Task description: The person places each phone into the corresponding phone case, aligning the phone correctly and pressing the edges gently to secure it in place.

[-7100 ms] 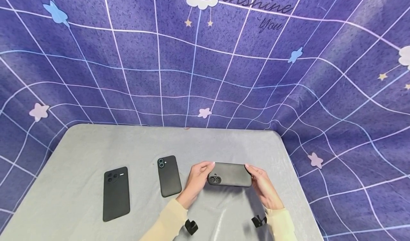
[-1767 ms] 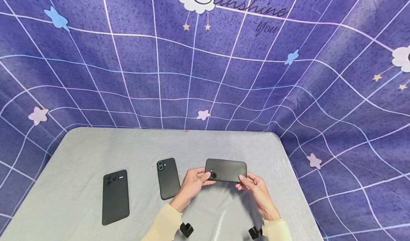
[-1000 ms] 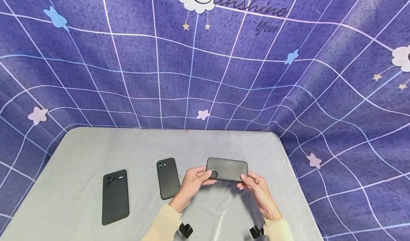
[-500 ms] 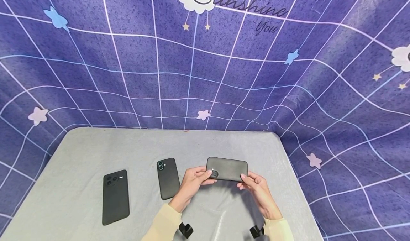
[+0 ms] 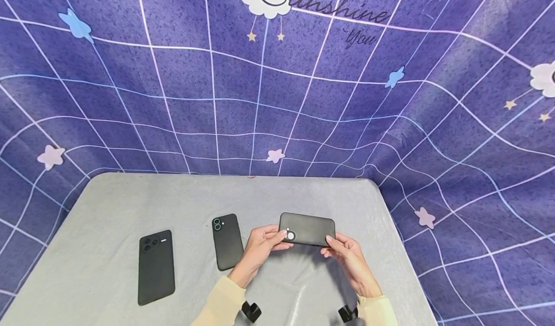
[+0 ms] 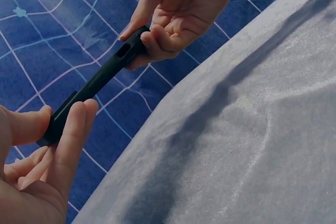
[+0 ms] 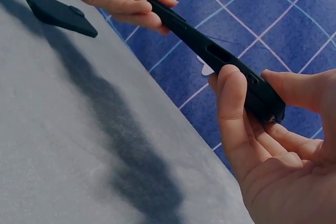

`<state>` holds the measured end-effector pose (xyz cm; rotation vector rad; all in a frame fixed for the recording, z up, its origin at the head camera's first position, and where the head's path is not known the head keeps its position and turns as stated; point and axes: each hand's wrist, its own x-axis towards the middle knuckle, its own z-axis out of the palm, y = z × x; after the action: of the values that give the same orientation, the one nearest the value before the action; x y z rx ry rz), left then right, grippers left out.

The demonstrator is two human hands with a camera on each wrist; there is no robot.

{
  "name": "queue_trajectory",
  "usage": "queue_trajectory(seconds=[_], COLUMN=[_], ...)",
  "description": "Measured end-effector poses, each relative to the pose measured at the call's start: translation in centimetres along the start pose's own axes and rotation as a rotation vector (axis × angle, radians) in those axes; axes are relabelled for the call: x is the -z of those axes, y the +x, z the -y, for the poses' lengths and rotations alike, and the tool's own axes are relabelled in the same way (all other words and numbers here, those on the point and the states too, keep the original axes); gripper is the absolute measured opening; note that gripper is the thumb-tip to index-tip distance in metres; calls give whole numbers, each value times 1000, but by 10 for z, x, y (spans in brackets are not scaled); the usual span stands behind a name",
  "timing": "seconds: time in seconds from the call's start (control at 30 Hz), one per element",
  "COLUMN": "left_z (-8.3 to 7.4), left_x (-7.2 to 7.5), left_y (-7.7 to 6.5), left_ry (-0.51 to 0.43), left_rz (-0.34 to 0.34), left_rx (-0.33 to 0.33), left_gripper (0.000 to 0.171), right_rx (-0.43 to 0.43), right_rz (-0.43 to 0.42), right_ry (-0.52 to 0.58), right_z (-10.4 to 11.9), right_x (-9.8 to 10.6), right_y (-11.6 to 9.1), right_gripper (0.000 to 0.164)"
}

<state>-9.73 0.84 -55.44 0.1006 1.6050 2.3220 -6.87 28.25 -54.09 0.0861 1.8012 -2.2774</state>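
A black phone (image 5: 309, 228) is held level and lengthwise between both hands, its back facing the head camera. A pale glint shows on the round camera area at its left end. The left hand (image 5: 263, 241) pinches that end, thumb over the back beside the camera and fingers beneath. At the other end the right hand (image 5: 344, 254) pinches the corner between thumb and fingers. Both wrist views show the phone edge-on, above the cloth; a slot in its long edge (image 7: 219, 52) shows near the right hand. Its front is hidden from the head view.
Left of the hands, a second black phone (image 5: 228, 243) with two ringed lenses lies back up. Farther left lies a larger black phone (image 5: 156, 268), also back up. Grey cloth (image 5: 195, 191) covers the table; a purple patterned curtain (image 5: 234, 109) hangs behind and at the sides.
Since the oldest frame, the hands have shifted from the held phone's upper corners to its lower ones, and it has tilted. In the last second it stays nearly still; the camera glint has brightened.
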Motion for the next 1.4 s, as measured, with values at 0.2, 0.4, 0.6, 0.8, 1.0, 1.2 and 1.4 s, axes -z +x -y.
queue_trajectory(seconds=[0.2, 0.4, 0.6, 0.8, 1.0, 1.2, 1.4], left_z=[2, 4, 5, 7, 9, 6, 4], left_x=[2, 5, 5, 5, 5, 1, 0], left_y=[1, 1, 1, 1, 1, 0, 0], left_ry=[-8, -13, -34, 31, 137, 159, 167], left_rz=[17, 45, 60, 53, 22, 1, -12], left_rx=[-10, -16, 2, 19, 29, -9, -25], left_gripper=[35, 37, 36, 33, 34, 31, 35], right_rx=[-11, -16, -29, -25, -37, -10, 11], right_rz=[8, 11, 5, 8, -19, -94, -155], right_ry=[17, 14, 20, 5, -49, -152, -287], right_z=[0, -2, -2, -3, -3, 0, 1], right_x=[1, 1, 0, 0, -4, -12, -15], right_y=[0, -1, -2, -2, -1, 0, 1], right_gripper=[6, 9, 10, 12, 20, 29, 41])
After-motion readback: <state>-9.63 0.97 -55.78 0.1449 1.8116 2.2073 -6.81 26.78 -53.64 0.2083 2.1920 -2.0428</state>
